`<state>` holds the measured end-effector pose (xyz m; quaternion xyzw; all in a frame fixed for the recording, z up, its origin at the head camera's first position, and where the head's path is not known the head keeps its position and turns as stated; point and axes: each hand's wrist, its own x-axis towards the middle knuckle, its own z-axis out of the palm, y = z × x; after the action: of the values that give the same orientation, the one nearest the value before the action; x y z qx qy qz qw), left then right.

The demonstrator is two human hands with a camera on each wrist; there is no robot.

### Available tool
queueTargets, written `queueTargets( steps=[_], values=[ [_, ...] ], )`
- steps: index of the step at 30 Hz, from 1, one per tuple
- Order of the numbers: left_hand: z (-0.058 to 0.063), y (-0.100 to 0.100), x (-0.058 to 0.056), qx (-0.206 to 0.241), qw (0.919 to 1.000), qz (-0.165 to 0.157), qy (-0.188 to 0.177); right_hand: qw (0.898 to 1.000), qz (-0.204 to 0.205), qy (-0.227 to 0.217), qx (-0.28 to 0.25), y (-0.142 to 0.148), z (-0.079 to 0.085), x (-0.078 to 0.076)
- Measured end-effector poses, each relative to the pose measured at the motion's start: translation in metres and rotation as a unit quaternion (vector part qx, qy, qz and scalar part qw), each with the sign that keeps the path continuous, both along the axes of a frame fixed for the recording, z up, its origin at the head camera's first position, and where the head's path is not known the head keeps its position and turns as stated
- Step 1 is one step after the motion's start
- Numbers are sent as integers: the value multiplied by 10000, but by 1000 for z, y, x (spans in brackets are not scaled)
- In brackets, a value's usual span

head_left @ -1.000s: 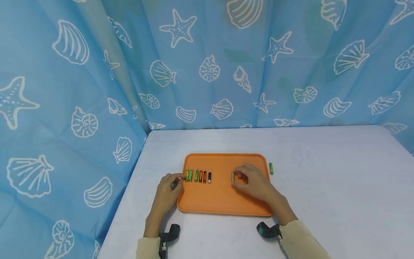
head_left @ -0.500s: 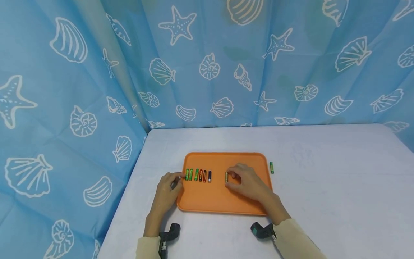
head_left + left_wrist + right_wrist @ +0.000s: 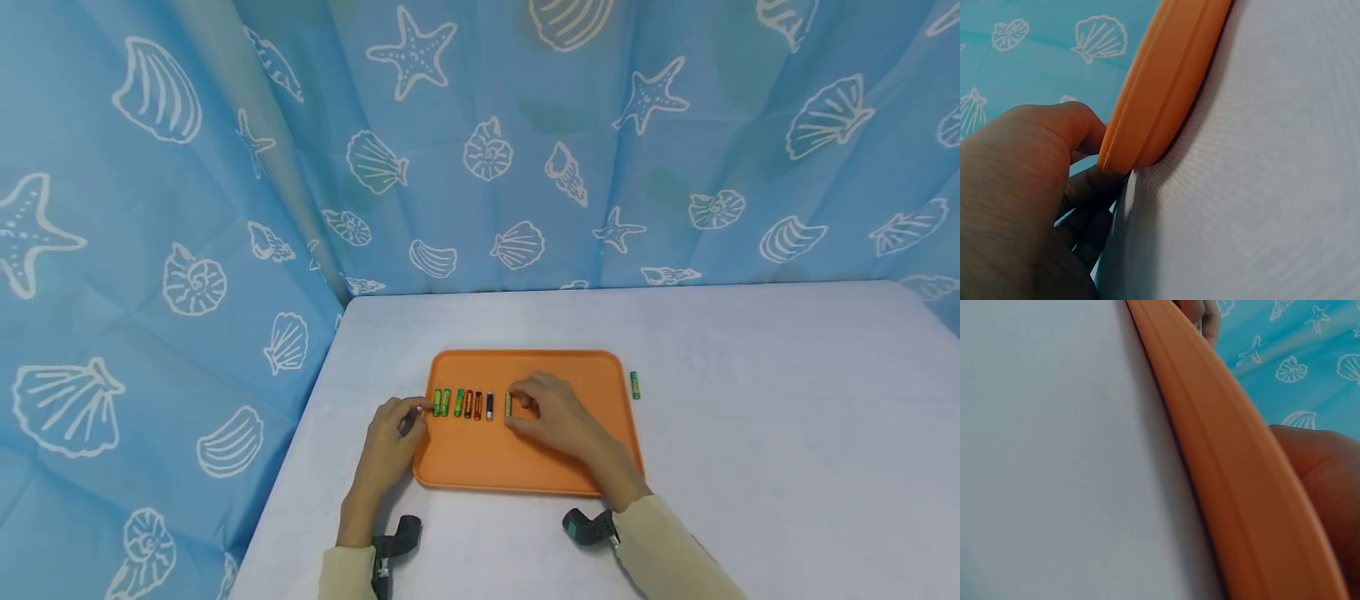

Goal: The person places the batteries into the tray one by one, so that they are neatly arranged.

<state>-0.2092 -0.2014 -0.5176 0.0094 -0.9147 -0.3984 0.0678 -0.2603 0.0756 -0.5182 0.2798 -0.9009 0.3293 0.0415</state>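
An orange tray lies on the white-covered table. My left hand holds its left edge; in the left wrist view, thumb and fingers are at the tray's rim. Over the tray, my right hand pinches a gold-green battery upright in view, between thumb and forefinger. Just left of it is a dark blue and silver battery. Farther left, red-black batteries and green batteries stand in a row. The tray wall hides most of the right hand in the right wrist view.
One more green battery lies on the table, outside the tray's right edge. A blue shell-patterned curtain hangs behind the table and along its left side. Black camera mounts sit at both wrists.
My right hand has slid left across the tray with the gold-green battery, bringing it close to the row. The left hand stays at the tray's left edge.
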Motion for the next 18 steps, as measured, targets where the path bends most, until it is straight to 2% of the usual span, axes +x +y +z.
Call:
queueTargets(
  steps=[11, 18],
  values=[
    [2, 3, -2, -55, 10000, -17, 4, 9999, 28, -118, -93, -6, 0, -2],
    [1, 0, -1, -61, 9999, 67, -80, 9995, -16, -193, -261, 4, 4, -1]
  ],
)
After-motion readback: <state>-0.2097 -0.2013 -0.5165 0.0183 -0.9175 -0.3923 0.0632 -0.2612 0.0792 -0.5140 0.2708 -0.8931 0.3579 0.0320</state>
